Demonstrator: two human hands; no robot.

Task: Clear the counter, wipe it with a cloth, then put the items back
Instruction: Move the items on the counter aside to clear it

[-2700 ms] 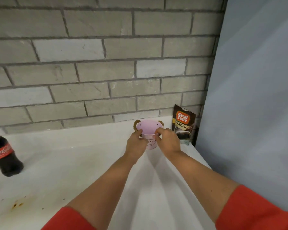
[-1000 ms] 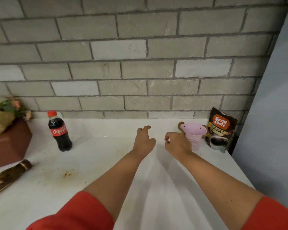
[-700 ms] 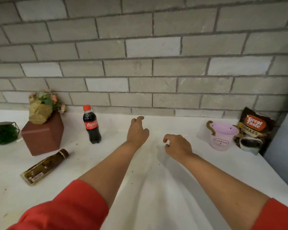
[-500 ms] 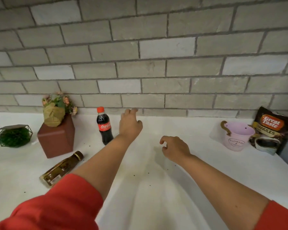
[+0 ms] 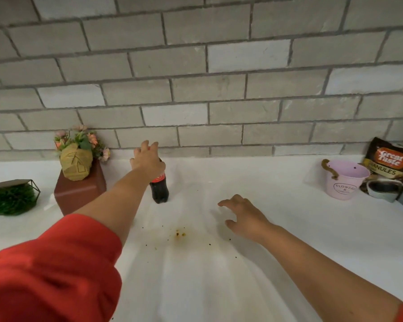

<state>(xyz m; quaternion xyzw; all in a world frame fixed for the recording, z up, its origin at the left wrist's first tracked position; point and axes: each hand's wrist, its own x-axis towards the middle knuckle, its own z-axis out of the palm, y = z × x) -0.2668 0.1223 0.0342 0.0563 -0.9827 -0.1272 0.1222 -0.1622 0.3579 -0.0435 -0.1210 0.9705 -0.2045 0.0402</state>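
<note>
Leftward now, I'm lowering my left hand point(image 5: 147, 162), fingers spread, over the dark red-labelled plastic cola bottle point(image 5: 159, 190); right hand point(image 5: 244, 214) is hovering loosely open, so clearing is continuing.

The left hand point(image 5: 147, 161) covers the cap and neck of the cola bottle point(image 5: 159, 191), so whether the fingers grip it cannot be told. At the right edge of the frame the coffee granules pouch point(image 5: 387, 169) is cut off, its lower corner behind the pink bucket point(image 5: 343, 180)
</note>
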